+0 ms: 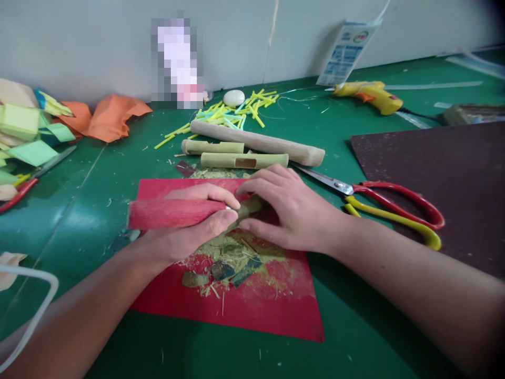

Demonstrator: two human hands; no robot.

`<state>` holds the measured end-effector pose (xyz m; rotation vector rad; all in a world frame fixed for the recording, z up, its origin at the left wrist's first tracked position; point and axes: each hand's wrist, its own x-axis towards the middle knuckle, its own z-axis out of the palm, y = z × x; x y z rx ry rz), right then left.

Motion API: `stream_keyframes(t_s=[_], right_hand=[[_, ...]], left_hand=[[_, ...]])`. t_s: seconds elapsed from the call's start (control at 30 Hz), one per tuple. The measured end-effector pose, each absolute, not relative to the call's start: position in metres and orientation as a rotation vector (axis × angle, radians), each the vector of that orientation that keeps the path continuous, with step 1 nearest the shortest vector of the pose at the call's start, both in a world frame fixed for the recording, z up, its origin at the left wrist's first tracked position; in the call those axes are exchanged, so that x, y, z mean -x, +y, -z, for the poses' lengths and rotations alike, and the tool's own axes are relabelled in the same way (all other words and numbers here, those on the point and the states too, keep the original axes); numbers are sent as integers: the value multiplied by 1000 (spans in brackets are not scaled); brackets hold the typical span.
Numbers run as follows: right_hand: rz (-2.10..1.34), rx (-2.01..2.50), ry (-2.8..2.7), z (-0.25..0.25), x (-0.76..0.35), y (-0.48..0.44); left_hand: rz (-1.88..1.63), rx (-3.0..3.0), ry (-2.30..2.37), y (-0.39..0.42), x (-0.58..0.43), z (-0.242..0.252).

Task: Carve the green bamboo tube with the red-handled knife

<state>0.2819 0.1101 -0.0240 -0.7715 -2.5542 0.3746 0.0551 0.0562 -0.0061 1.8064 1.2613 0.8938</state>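
My left hand (197, 234) is closed around a tool with a thick red handle (175, 213); its working end is hidden between my hands. My right hand (294, 208) curls over a short greenish bamboo piece (250, 206), which the tool's front end meets. Both hands are over a red sheet (276, 310) strewn with pale shavings (232, 245) and dark flat scraps (246, 271). Just beyond lie a bamboo tube with a rectangular slot (268, 159), a notched bamboo tube (213, 147) and a longer grey-brown stick (256, 141).
Scissors (343, 187) with red and yellow handles lie to the right, partly over a dark board (445, 179). Farther back are a yellow glue gun (369, 96), yellow-green sticks (256, 108) and a white oval object (234, 98). Folded papers (23, 126) and orange paper (112, 118) lie left.
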Motion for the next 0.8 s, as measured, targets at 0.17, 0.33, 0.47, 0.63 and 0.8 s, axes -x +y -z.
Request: stream_keyframes(t_s=[0.17,0.33,0.47,0.63,0.8], right_hand=[[-264,1012,-2337,21,-288,113],[-309,1149,-2277,21,-289,112],[-416,1192,-2176,19,-289,107],[-501,1197,-2058,16,-289,103],[-483,1188,-2026,18,-287,101]], left_hand=[[-824,-1907,1260,51,-52,-1],[-844,-2026,1057,47,-53,-5],[-857,-2143,866,44,-55,0],[-801,-2375,878,40,-58,3],[-746,-2605,811,41,-62,3]])
